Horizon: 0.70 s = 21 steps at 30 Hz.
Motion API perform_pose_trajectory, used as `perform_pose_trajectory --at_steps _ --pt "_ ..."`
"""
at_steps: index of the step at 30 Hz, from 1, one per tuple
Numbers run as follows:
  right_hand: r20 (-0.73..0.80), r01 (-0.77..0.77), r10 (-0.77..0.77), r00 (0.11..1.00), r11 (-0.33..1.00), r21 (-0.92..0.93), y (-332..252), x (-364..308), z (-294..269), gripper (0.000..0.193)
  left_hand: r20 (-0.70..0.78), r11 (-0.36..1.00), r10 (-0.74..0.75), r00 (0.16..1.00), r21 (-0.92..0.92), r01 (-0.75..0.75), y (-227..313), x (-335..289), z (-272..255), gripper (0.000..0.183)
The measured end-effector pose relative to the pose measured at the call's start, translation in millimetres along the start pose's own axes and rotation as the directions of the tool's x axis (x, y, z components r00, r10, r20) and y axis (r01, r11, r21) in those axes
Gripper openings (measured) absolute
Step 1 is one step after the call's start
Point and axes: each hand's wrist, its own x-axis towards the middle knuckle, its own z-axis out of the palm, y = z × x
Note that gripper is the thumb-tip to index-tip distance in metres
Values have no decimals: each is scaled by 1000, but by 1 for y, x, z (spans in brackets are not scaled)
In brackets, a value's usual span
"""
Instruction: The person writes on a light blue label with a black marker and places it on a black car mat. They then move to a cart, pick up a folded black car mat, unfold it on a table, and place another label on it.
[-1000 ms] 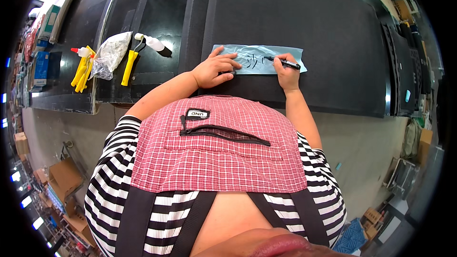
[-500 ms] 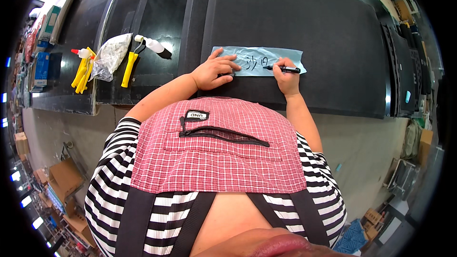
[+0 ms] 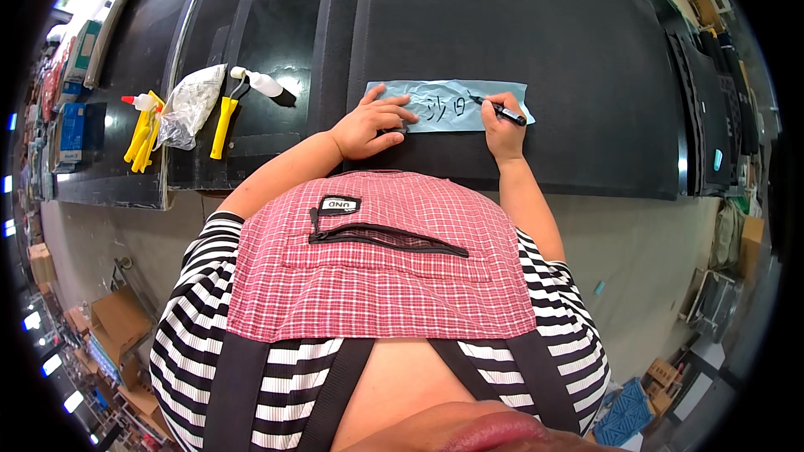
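A light blue strip of paper or film point(image 3: 448, 119) lies on a black sheet point(image 3: 519, 25) and bears black handwritten strokes. My left hand point(image 3: 373, 127) rests flat on the strip's left end, fingers spread. Near its right end, my right hand point(image 3: 504, 130) grips a black marker point(image 3: 508, 112), whose tip points left at the strip just right of the writing. Whether the tip touches the surface is too fine to tell.
To the left, on a dark table, lie a yellow-handled roller point(image 3: 224, 125), a white bottle with a dark lower part point(image 3: 266, 85), a clear plastic bag point(image 3: 194, 105), and yellow-handled tools point(image 3: 141, 138) beside a red-tipped bottle point(image 3: 144, 102). Dark sheets point(image 3: 712, 109) are stacked at right.
The marker has shifted slightly up and right along the strip, and more strokes show in the right-hand character. My left hand stays on the strip. The whole view has shifted a little.
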Motion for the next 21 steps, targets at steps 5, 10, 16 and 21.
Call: perform_pose_trajectory --at_steps 5,10,16,21 --pt "-36 53 -54 998 998 -25 4 -3 0 10 -3 1000 2 1000 22 -2 0 1 0 20" --pt "-48 170 -172 984 985 -37 -3 -7 2 9 -10 1000 5 1000 16 -5 -1 1 -1 20" --pt "-71 126 -130 989 991 -49 3 -8 0 9 -13 1000 1 1000 7 -1 -1 1 0 20" --pt "-37 182 -183 982 983 -24 -3 -9 1 8 -7 1000 1 1000 20 0 -2 0 0 21"
